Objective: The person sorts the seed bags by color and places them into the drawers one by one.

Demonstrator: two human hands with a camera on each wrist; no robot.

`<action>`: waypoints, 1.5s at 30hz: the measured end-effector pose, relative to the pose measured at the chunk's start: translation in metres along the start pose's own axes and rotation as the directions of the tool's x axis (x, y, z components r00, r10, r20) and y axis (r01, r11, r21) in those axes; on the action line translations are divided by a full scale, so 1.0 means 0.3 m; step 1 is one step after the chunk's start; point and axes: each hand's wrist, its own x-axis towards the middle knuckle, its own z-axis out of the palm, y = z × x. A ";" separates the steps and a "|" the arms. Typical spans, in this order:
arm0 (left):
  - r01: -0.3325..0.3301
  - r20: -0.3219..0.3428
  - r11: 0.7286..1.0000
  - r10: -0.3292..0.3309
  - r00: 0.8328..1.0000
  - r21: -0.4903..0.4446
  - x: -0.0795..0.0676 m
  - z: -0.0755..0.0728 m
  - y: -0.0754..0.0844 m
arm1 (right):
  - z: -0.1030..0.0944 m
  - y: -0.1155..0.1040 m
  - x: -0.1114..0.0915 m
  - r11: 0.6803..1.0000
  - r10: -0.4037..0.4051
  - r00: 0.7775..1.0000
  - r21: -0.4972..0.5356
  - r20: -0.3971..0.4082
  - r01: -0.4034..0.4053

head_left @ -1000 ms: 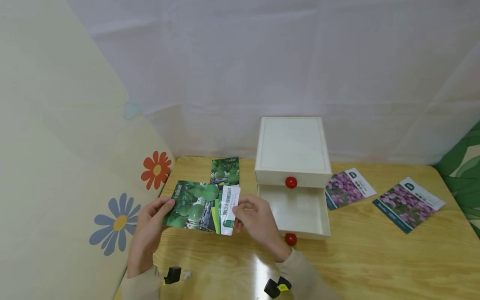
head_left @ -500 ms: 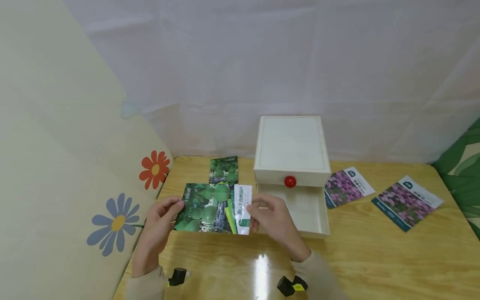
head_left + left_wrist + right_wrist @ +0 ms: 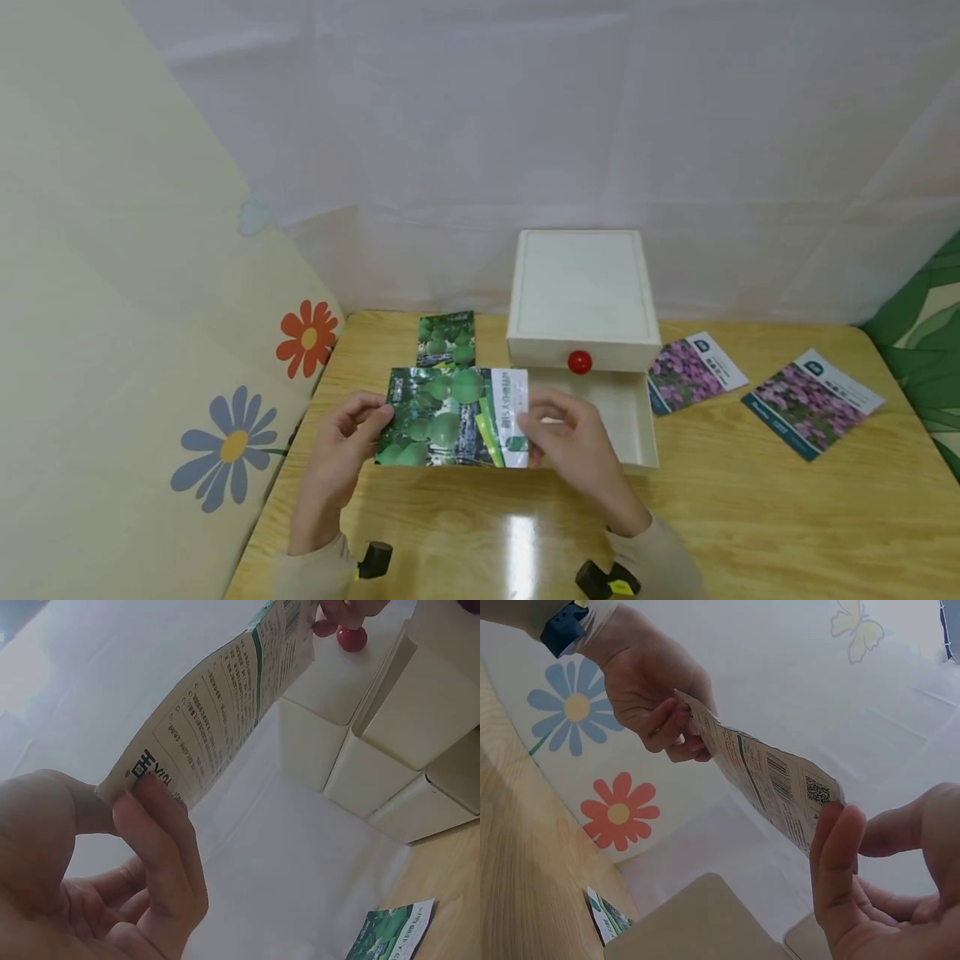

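Observation:
Between my hands is a green seed packet (image 3: 442, 421) with pictures of round green fruit, held sideways over the table. My left hand (image 3: 341, 450) pinches its left end between thumb and fingers, while the right hand (image 3: 577, 442) pinches the white printed end. Both wrist views look at the pale back of the packet (image 3: 217, 712), with small print, a barcode and a QR code. Behind it, a similar green packet (image 3: 447, 339) lies on the table, its lower edge overlapped in the head view.
A white drawer box (image 3: 581, 287) with a red knob (image 3: 580, 362) stands at the back. Its lower drawer (image 3: 626, 417) is pulled out, partly behind the right hand. Two purple-flower packets (image 3: 693, 373) lie to its right. A flowered panel (image 3: 232, 333) borders the left side.
Both hands have shifted right with the seed packet, which has turned from slightly tilted to level. It now overlaps the pulled-out drawer's left side in the head view, and the lower knob is hidden.

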 end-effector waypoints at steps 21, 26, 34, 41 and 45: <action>-0.006 0.045 1.000 0.005 0.999 0.008 0.031 0.154 -0.005 | -0.129 0.023 -0.066 0.998 -0.054 0.991 -0.047 -0.125 0.049; -0.039 0.087 0.999 0.039 0.995 -0.005 0.039 0.179 -0.015 | -0.154 0.020 -0.081 0.998 -0.051 0.988 -0.055 -0.145 0.044; -0.037 0.124 0.999 0.038 0.992 -0.010 0.048 0.223 -0.019 | -0.182 0.010 -0.107 0.994 0.068 0.975 -0.068 -0.211 -0.084; -0.056 0.158 0.998 0.061 0.986 -0.034 0.059 0.263 -0.024 | -0.215 0.004 -0.123 0.989 0.091 0.964 -0.093 -0.250 -0.117; -0.046 0.177 0.998 0.052 0.983 -0.037 0.063 0.285 -0.023 | -0.233 0.005 -0.131 0.987 0.078 0.958 -0.116 -0.276 -0.114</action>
